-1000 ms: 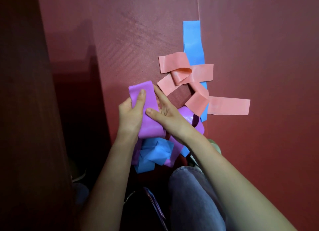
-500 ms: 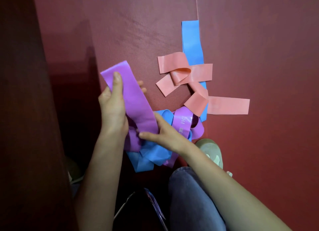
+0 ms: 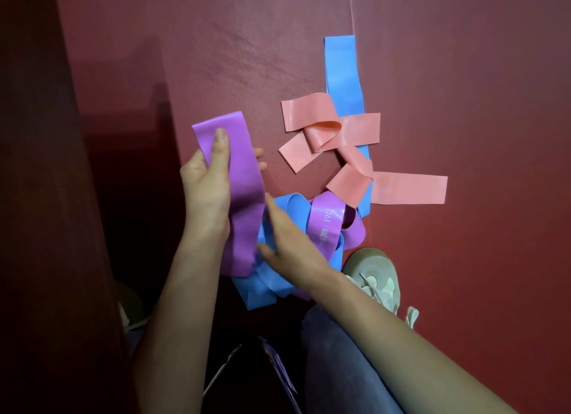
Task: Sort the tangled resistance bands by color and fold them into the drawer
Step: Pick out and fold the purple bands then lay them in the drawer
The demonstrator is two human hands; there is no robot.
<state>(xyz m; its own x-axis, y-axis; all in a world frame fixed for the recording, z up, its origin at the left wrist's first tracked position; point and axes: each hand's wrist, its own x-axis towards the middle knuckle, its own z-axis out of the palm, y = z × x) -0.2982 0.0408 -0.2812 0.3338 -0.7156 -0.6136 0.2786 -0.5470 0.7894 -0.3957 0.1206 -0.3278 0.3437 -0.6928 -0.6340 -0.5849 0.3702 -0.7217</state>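
My left hand (image 3: 210, 184) grips the upper end of a purple band (image 3: 244, 197), thumb on top and fingers behind, holding it up above the red mat (image 3: 247, 48). My right hand (image 3: 290, 243) lies with straight fingers against the lower part of that band and a crumpled blue band (image 3: 262, 287). A second purple loop (image 3: 330, 225) with white print is tangled with the blue one. Pink bands (image 3: 333, 129) lie knotted over a long blue band (image 3: 343, 73) farther up the mat. No drawer is in view.
A dark reddish-brown wooden panel (image 3: 40, 197) runs down the left side. My knee in grey trousers (image 3: 340, 351) and a pale shoe (image 3: 374, 274) sit at the mat's near edge. A thin metal frame (image 3: 222, 370) shows below.
My left hand has lifted the purple band's end up and left, stretching it out from the pile. My right hand slid down the band toward the blue tangle.
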